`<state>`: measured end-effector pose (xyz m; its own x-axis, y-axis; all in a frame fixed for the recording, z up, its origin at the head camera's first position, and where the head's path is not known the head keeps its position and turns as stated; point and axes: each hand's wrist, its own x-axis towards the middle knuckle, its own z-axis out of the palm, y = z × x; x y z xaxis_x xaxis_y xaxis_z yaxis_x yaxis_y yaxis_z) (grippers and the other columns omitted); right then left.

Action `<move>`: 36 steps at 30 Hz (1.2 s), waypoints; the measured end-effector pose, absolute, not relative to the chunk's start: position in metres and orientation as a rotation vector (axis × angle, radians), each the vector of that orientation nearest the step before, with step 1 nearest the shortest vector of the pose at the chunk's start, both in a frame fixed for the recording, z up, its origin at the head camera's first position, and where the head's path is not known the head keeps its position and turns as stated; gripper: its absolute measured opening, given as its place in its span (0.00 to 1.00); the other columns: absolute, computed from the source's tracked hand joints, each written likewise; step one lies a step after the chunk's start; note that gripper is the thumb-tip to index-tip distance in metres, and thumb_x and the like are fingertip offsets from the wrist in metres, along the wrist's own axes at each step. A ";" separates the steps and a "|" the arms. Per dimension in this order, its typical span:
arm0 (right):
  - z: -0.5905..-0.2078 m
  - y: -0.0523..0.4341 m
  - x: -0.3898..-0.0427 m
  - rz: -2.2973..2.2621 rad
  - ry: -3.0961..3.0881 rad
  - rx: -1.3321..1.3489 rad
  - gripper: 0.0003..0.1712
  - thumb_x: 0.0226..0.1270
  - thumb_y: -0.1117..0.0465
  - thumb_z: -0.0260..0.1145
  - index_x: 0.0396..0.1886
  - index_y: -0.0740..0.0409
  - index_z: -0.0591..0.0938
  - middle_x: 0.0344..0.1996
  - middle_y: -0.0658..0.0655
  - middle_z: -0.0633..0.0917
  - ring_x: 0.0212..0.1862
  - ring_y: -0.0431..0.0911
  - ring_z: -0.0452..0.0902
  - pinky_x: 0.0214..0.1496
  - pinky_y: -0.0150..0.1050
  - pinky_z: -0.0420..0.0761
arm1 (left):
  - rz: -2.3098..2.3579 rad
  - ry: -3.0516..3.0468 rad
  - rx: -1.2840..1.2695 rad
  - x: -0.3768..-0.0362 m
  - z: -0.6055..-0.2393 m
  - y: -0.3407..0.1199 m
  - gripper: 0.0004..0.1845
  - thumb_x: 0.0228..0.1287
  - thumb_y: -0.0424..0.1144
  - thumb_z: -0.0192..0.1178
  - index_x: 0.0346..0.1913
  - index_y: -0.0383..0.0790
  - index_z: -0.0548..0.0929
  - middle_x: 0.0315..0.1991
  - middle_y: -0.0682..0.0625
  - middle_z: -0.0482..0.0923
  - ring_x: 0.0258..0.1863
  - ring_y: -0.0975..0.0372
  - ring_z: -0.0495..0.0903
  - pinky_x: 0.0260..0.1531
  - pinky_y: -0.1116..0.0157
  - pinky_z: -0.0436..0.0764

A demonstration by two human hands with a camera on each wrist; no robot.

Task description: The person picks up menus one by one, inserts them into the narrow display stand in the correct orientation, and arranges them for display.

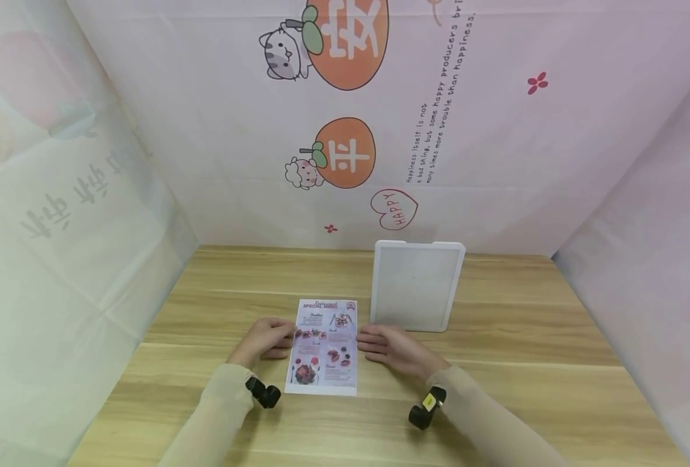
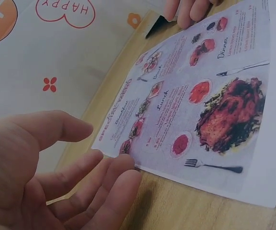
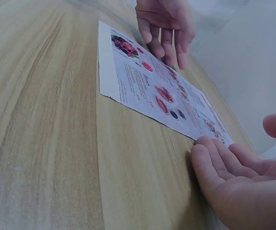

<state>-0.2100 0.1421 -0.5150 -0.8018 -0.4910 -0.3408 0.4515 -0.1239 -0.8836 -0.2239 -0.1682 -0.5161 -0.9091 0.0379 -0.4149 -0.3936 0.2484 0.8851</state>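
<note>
A printed menu sheet (image 1: 324, 347), headed "SPECIAL MENU" and showing food pictures, lies flat on the wooden table. At its left edge is my left hand (image 1: 268, 338), fingertips by the paper and thumb raised apart from the fingers in the left wrist view. My right hand (image 1: 396, 349) is at the opposite edge; in the right wrist view its loosely bent fingers (image 3: 214, 160) meet the paper's side. Neither hand pinches the sheet. Behind the right hand a white-framed, translucent panel (image 1: 416, 285) stands upright, its lower left corner partly hidden by that hand.
The wood-grain table (image 1: 532, 363) reaches back to a white cloth wall (image 1: 473, 207) printed with orange fruit, cartoon animals and text. More pale cloth hangs on the left (image 1: 47, 259) and right sides. Each wrist wears a black strapped camera (image 1: 263, 393).
</note>
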 end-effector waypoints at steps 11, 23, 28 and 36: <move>-0.514 0.141 -0.209 -1.979 1.544 -0.033 0.31 0.82 0.59 0.45 0.72 0.78 0.57 0.68 0.76 0.66 0.71 0.65 0.63 0.72 0.54 0.65 | 1.691 2.216 -0.346 -0.221 -0.511 -0.167 0.24 0.71 0.42 0.61 0.61 0.27 0.76 0.49 0.39 0.82 0.42 0.55 0.84 0.38 0.60 0.87; -0.515 0.139 -0.210 -1.973 1.553 -0.028 0.31 0.81 0.59 0.46 0.72 0.77 0.57 0.68 0.75 0.68 0.70 0.65 0.64 0.72 0.54 0.65 | 1.709 2.181 -0.303 -0.220 -0.511 -0.168 0.24 0.70 0.44 0.62 0.60 0.29 0.78 0.46 0.41 0.82 0.38 0.56 0.82 0.35 0.63 0.85; -0.515 0.139 -0.209 -1.972 1.559 -0.014 0.31 0.81 0.59 0.46 0.72 0.77 0.58 0.67 0.75 0.68 0.70 0.64 0.64 0.72 0.54 0.65 | 1.675 2.229 -0.273 -0.220 -0.509 -0.167 0.23 0.69 0.45 0.63 0.58 0.30 0.80 0.45 0.43 0.82 0.40 0.56 0.80 0.37 0.62 0.84; -0.515 0.139 -0.210 -1.971 1.562 -0.005 0.31 0.81 0.58 0.47 0.72 0.76 0.58 0.67 0.74 0.69 0.70 0.64 0.65 0.72 0.54 0.65 | 1.753 2.172 -0.269 -0.225 -0.513 -0.163 0.23 0.70 0.39 0.61 0.60 0.25 0.77 0.50 0.38 0.83 0.49 0.51 0.83 0.49 0.56 0.84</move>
